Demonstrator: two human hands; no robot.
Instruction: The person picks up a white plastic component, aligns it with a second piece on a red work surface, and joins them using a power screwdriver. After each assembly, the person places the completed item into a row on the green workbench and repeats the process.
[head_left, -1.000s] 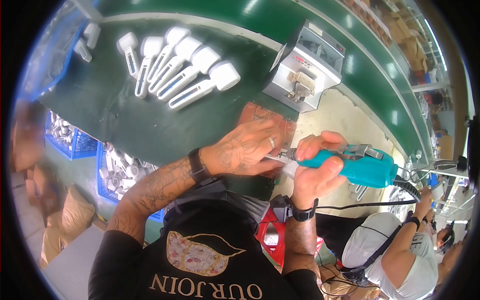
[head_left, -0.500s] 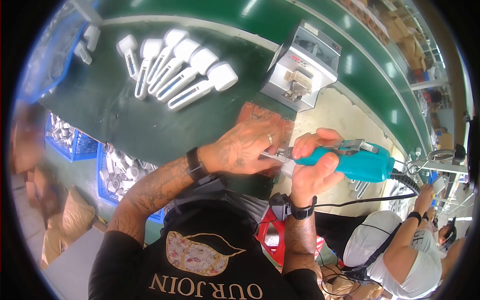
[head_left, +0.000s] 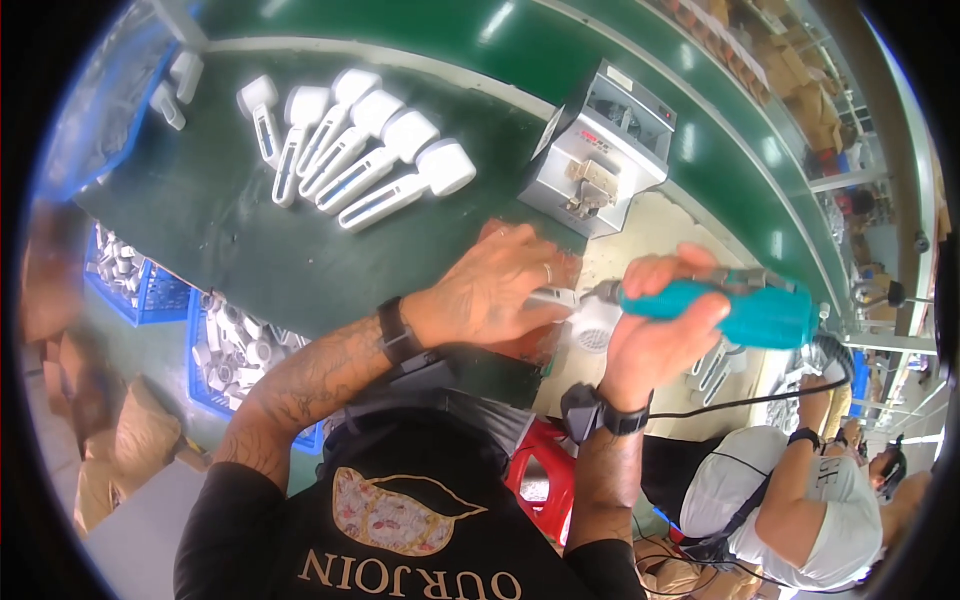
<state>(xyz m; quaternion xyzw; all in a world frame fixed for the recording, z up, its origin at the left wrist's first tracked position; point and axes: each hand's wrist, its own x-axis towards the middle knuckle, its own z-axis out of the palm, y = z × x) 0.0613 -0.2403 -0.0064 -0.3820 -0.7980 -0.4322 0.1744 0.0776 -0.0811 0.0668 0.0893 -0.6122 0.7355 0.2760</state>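
Note:
My left hand point(head_left: 495, 290) is closed around the handle of a white handheld device, holding it over a reddish-brown mat point(head_left: 515, 350). The device's round head with a vented face point(head_left: 594, 334) sticks out to the right of my fingers. A teal electric screwdriver point(head_left: 765, 315) lies almost level in my right hand point(head_left: 660, 335), which is wrapped round its front part. The screwdriver's tip end is close to the device's head; whether they touch I cannot tell. Beyond my left hand, several similar white devices point(head_left: 380, 190) are fanned out on the dark green table point(head_left: 230, 245).
A grey box-shaped machine point(head_left: 600, 150) stands beyond my right hand. Blue baskets point(head_left: 165, 295) of white parts sit below the table's left side. More white devices point(head_left: 715, 365) lie under the screwdriver. A co-worker in a white shirt point(head_left: 820, 520) is at the right; a red stool point(head_left: 545, 475) stands below.
My right hand has drawn the screwdriver to the right. The device in my left hand has turned, so its vented round face now shows.

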